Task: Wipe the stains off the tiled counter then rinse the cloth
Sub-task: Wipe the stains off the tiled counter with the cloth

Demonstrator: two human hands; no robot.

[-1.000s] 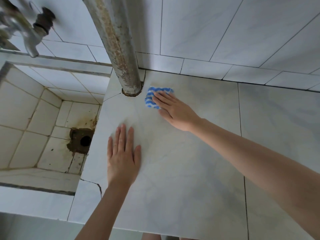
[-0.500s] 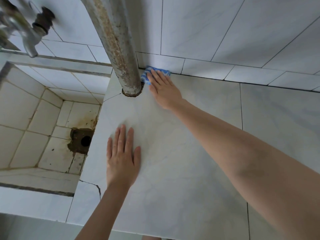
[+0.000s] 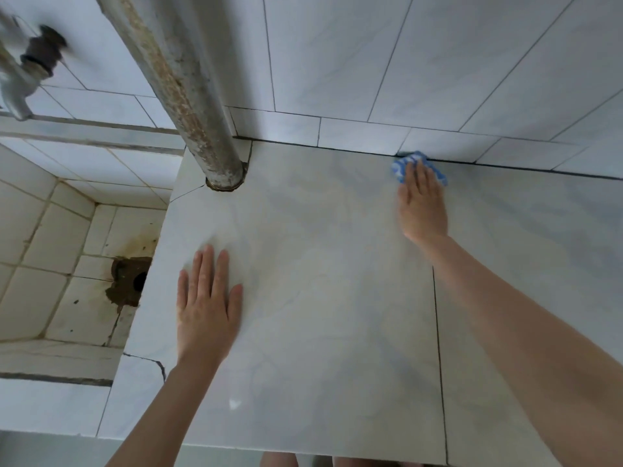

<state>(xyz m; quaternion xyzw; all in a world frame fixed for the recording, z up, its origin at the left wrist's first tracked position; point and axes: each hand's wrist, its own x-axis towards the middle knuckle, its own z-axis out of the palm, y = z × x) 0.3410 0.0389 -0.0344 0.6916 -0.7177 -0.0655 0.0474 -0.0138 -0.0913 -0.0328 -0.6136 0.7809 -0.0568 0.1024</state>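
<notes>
Your left hand (image 3: 207,308) lies flat, fingers straight, on the counter (image 3: 320,332) at about 8 o'clock and holds nothing. Your right hand (image 3: 423,203), fingers also straight, presses the blue cloth (image 3: 399,170) into the back wall joint at 1 o'clock. No stains show plainly on the tile, so wiping looks nearly finished. Rinsing under the tap (image 3: 20,82), at 10 o'clock, is not yet done.

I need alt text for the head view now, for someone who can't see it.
The right hand presses a blue cloth flat on the tiled counter against the back wall. The left hand rests flat near the counter's left edge, beside a stained basin; a rusty pipe rises from the back left corner.
</notes>
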